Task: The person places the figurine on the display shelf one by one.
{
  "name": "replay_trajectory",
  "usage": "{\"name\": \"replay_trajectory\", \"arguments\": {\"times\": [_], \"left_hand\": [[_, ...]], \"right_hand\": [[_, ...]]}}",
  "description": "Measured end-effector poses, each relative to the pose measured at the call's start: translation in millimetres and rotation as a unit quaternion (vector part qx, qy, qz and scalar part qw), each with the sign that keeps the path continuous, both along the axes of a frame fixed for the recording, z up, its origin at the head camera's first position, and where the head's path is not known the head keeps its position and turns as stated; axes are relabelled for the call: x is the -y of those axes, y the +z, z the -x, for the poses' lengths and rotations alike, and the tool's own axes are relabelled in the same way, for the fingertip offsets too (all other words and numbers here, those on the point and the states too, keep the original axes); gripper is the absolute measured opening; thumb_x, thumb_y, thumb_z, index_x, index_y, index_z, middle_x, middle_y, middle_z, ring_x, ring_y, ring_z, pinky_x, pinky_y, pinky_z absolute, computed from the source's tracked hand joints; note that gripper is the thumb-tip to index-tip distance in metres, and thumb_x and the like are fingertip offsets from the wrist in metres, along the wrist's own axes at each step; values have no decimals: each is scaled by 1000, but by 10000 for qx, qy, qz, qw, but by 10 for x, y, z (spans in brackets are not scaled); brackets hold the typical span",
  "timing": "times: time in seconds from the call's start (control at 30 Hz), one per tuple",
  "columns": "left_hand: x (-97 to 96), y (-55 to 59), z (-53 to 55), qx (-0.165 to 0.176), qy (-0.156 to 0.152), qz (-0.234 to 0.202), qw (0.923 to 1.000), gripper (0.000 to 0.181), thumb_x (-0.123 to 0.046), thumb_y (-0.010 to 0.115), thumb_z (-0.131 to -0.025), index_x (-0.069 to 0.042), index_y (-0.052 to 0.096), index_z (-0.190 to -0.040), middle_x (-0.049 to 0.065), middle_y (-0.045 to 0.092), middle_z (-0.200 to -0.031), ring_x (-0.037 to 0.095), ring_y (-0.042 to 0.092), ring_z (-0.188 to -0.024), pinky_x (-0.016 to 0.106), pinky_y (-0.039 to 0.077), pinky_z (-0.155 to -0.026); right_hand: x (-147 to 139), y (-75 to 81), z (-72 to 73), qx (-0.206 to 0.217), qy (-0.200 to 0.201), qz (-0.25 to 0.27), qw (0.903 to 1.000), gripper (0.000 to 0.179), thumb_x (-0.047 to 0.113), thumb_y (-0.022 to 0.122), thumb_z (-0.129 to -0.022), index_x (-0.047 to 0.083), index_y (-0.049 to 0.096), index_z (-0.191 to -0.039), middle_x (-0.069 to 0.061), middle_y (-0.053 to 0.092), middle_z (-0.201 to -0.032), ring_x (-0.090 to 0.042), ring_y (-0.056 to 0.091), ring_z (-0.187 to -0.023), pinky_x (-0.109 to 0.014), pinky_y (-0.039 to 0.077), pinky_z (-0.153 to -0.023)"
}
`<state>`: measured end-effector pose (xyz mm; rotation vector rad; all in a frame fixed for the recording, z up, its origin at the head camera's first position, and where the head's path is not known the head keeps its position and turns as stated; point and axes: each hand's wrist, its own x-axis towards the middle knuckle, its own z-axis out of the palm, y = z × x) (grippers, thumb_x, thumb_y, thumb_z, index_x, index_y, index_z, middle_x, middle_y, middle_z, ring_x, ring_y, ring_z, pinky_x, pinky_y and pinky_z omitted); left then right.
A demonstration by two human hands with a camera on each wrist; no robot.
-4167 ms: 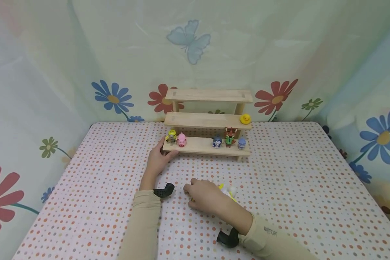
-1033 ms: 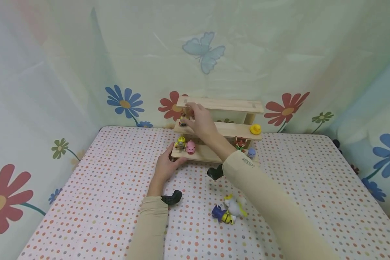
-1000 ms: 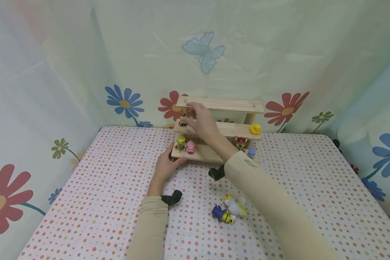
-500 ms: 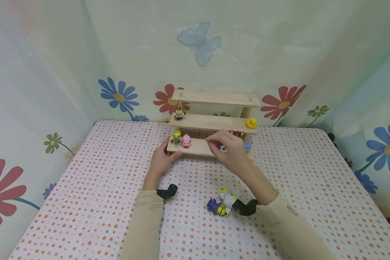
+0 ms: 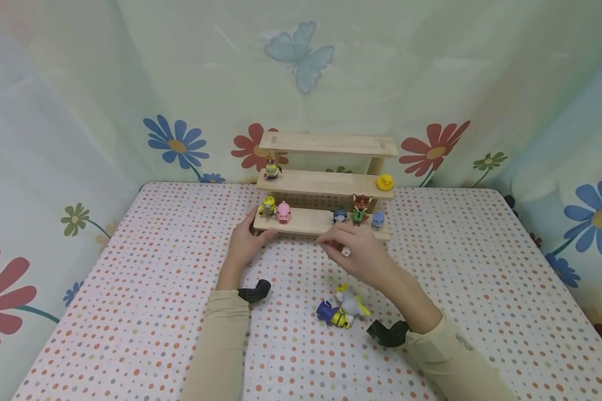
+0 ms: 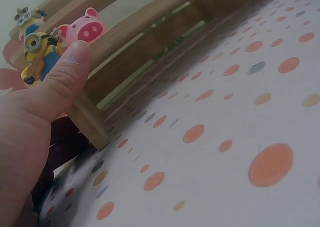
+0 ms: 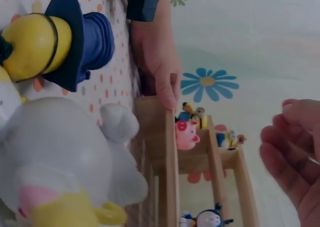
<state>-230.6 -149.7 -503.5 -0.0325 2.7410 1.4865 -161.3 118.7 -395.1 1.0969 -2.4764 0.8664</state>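
My left hand (image 5: 246,239) grips the left end of the three-tier wooden display shelf (image 5: 306,221), thumb along the front of the lowest board. Beside that thumb stand a minion figure with a guitar (image 6: 42,54) and a pink pig figure (image 6: 84,28). A crowned minion figure (image 5: 271,169) stands at the left of the middle board. In front of the shelf's right half hovers my right hand (image 5: 363,253), fingers loosely bent and holding nothing. Below it on the cloth lie a minion figure with a purple hat (image 5: 333,314) and a white-and-yellow toy figure (image 5: 352,302).
On the lowest board's right stand a dark blue figure (image 5: 339,215), a fox figure (image 5: 360,209) and a small blue figure (image 5: 378,220). A yellow duck (image 5: 384,181) sits at the middle board's right end. Flowered curtains (image 5: 301,83) rise behind the dotted tablecloth (image 5: 145,289).
My right hand has let go of the crowned minion on the middle board and drawn back toward the loose figures, down and right. My left hand still holds the shelf.
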Motion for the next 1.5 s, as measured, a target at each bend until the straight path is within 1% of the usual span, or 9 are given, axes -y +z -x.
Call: {"name": "replay_trajectory", "arguments": {"times": [0.13,0.27,0.37,0.5,0.63,0.8,1.03,1.33,1.5], "left_hand": [[-8,20,5,6,-3,-40,10000,105,-72,61,-71,-20,23,-153,7,32,-154,22,31,-142,36,29,-117],[-11,38,-1,-21,-38,-94,9999,103,-68,63,-73,-18,22,-153,8,32,-155,22,32,-142,36,30,-116],[-13,48,-11,3,-26,-99,9999,103,-68,64,-73,-17,22,-153,7,31,-155,22,31,-142,36,30,-116],[-11,36,-17,82,8,-53,10000,104,-70,63,-72,-19,21,-153,6,30,-155,21,30,-143,36,29,-117],[-2,19,-18,131,29,41,9999,105,-72,61,-71,-21,20,-153,6,29,-156,22,29,-143,36,27,-118],[2,15,-19,138,55,10,9999,105,-72,61,-71,-20,21,-153,6,29,-156,21,29,-143,36,27,-118],[-1,11,-13,78,3,-26,10000,104,-70,63,-72,-19,21,-153,7,30,-155,21,30,-143,35,29,-117],[-3,2,-7,57,32,13,10000,105,-71,62,-71,-19,22,-153,8,31,-155,23,31,-142,37,29,-117],[3,-13,1,25,14,26,10000,106,-72,61,-71,-19,21,-153,8,31,-155,23,31,-142,37,30,-116]], "right_hand": [[-55,78,-39,912,-258,-1033,9901,13,16,68,-89,14,69,-102,6,65,-85,-4,56,-71,-20,51,-58],[-109,116,-96,2382,-555,-2570,9350,25,29,68,-88,13,66,-108,5,62,-82,-6,54,-69,-22,47,-58],[-100,86,-131,3049,-603,-3281,8921,33,33,71,-85,15,64,-112,4,61,-84,-9,53,-71,-27,46,-60],[-47,51,-176,3327,-659,-3613,8686,40,32,75,-81,18,63,-116,1,63,-97,-12,55,-80,-34,49,-67],[-9,32,-215,3262,-690,-3757,8647,37,29,77,-79,19,64,-112,-1,65,-106,-14,57,-85,-38,52,-74],[1,1,-207,3198,-581,-3776,8670,25,27,75,-80,18,67,-102,2,64,-96,-12,54,-78,-34,50,-69],[-125,-86,-57,3537,-19,-3149,8808,16,23,71,-82,16,67,-96,6,59,-80,-10,51,-70,-27,45,-63],[-320,-284,196,3897,310,-2512,8855,19,27,59,-91,16,66,-105,5,64,-85,-6,56,-69,-23,49,-63],[-380,-321,254,4138,401,-2437,8762,28,28,54,-95,12,64,-116,0,66,-100,-7,56,-74,-26,50,-69]]}}
